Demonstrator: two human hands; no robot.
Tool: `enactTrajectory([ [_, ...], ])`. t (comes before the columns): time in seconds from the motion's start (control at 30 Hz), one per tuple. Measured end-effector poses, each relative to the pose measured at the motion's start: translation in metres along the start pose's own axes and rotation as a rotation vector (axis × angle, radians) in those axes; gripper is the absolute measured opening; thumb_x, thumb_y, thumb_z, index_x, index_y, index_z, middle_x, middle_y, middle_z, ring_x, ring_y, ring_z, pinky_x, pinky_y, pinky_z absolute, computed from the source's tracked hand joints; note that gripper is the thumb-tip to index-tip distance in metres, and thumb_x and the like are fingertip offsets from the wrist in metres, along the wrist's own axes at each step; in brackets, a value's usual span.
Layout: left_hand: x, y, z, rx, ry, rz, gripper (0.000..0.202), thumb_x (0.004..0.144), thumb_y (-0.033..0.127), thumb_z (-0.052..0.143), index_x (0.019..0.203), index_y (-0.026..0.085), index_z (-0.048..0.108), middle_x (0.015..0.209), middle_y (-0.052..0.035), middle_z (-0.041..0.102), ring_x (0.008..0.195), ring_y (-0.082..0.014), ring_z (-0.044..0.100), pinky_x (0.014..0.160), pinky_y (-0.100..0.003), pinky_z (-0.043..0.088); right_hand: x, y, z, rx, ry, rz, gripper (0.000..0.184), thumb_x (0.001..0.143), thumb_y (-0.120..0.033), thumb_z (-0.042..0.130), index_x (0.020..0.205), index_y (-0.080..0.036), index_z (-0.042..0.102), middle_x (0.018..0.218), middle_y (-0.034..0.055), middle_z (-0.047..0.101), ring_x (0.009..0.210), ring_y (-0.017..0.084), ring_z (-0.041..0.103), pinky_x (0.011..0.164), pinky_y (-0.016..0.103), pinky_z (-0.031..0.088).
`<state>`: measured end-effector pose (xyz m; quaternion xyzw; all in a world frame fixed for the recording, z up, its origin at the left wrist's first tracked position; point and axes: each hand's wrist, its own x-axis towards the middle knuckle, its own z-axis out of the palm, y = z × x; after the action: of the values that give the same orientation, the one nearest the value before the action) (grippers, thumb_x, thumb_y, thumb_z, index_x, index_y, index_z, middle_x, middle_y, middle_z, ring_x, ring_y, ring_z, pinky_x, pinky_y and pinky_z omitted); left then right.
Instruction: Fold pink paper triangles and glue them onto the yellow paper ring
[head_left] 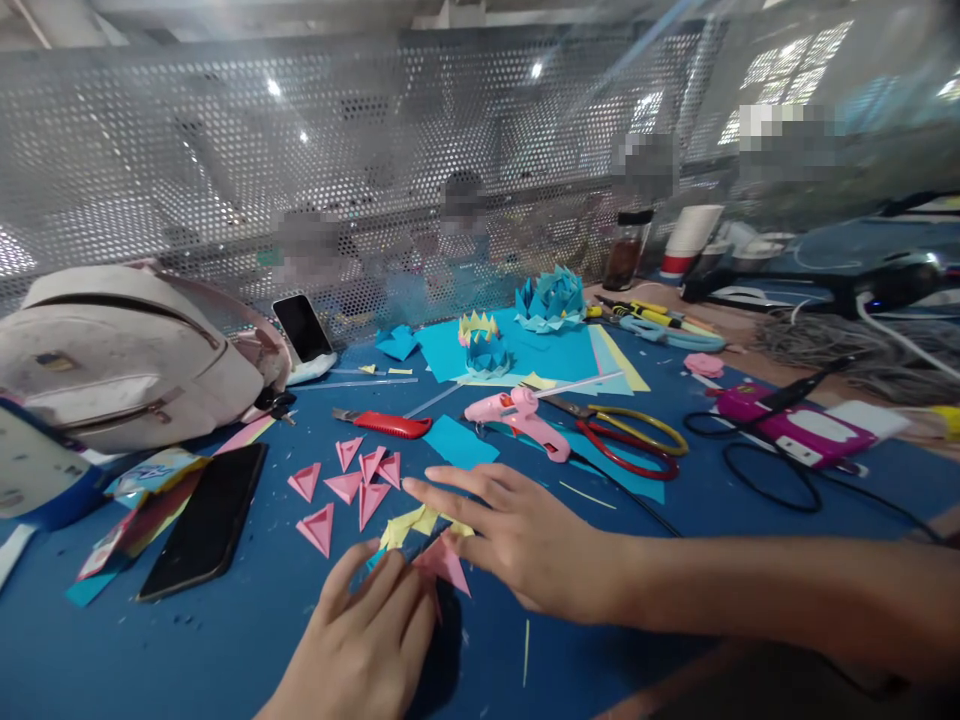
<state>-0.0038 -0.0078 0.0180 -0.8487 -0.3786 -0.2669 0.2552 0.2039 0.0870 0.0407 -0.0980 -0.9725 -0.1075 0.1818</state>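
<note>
A small ring of folded paper pieces [409,526], mostly yellow with a bit of blue, lies between my two hands. My left hand [367,630] curls its fingers over the near left side of the ring. From the right, my right hand [525,535] grips the ring's edge, thumb underneath and two fingers stretched out over the far side. A pink folded triangle [446,566] sticks out from the ring's near side, between both hands. Fingertips partly hide the ring. Several loose pink paper triangles [343,487] lie just beyond my left hand.
Beyond are a pink glue gun [521,418], red utility knife [388,424], scissors [630,440] and blue paper flower [551,300]. A black phone [206,525] and white backpack [124,355] occupy the left. Cables and a magenta device [795,425] lie right; a perforated screen [390,130] stands behind.
</note>
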Motion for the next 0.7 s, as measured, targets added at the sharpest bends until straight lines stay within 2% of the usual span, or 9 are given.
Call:
enactTrajectory([
  [0.17,0.0,-0.002,0.003,-0.024,0.019,-0.009,0.043,0.104,0.016,0.036,0.08,0.017,0.071,0.073,0.0005,0.073,0.078,-0.0137,0.066,0.116,-0.032,0.018,-0.002,0.002,-0.001,0.08,-0.073,0.028,0.029,0.083,-0.012,0.052,0.105,-0.015,0.07,0.162,0.0098,0.028,0.143,0.029,0.03,0.101,0.045,0.043],
  [0.27,0.001,-0.009,0.002,-0.085,0.029,-0.037,0.034,0.104,0.019,0.043,0.085,0.019,0.071,0.076,0.0031,0.073,0.08,-0.0126,0.065,0.114,-0.033,0.017,-0.005,0.009,0.002,0.182,0.052,0.032,0.028,0.085,-0.011,0.052,0.104,-0.02,0.07,0.157,0.0066,0.038,0.139,0.028,0.036,0.101,0.047,0.042],
  [0.33,0.002,-0.016,0.0,-0.152,0.044,-0.128,0.025,0.101,0.02,0.051,0.085,0.023,0.07,0.077,0.0053,0.073,0.08,-0.0126,0.065,0.113,-0.035,0.017,-0.006,0.013,0.003,0.288,0.197,0.045,0.031,0.084,-0.007,0.05,0.103,-0.022,0.07,0.148,0.0063,0.048,0.132,0.026,0.042,0.103,0.047,0.04],
  [0.43,0.005,-0.027,-0.005,-0.266,0.073,-0.283,0.022,0.098,0.018,0.055,0.086,0.028,0.07,0.078,0.0057,0.072,0.076,-0.0134,0.063,0.11,-0.04,0.019,-0.005,0.018,0.0,0.454,0.36,0.118,0.043,0.084,0.001,0.042,0.112,-0.021,0.066,0.134,0.0079,0.058,0.124,0.022,0.049,0.106,0.045,0.038],
  [0.5,0.006,-0.035,-0.008,-0.347,0.034,-0.292,0.022,0.096,0.015,0.055,0.091,0.03,0.07,0.078,0.005,0.07,0.075,-0.014,0.061,0.106,-0.041,0.021,-0.004,0.019,-0.001,0.559,0.409,0.194,0.045,0.088,0.003,0.036,0.118,-0.02,0.061,0.127,0.0082,0.06,0.12,0.019,0.052,0.105,0.041,0.039],
  [0.6,0.005,-0.042,-0.009,-0.442,-0.106,-0.212,0.023,0.095,0.01,0.056,0.1,0.03,0.067,0.083,0.0044,0.069,0.08,-0.0149,0.061,0.103,-0.04,0.023,-0.004,0.02,0.001,0.693,0.445,0.285,0.041,0.092,0.001,0.034,0.117,-0.021,0.057,0.119,0.0073,0.061,0.115,0.017,0.054,0.102,0.037,0.04],
  [0.7,0.005,-0.041,-0.013,-0.468,-0.109,-0.209,0.023,0.098,0.016,0.054,0.113,0.03,0.063,0.093,0.0014,0.07,0.088,-0.0167,0.062,0.104,-0.041,0.023,-0.004,0.02,0.007,0.778,0.443,0.34,0.034,0.094,-0.001,0.035,0.11,-0.021,0.057,0.112,0.0065,0.061,0.109,0.018,0.055,0.1,0.037,0.041],
])
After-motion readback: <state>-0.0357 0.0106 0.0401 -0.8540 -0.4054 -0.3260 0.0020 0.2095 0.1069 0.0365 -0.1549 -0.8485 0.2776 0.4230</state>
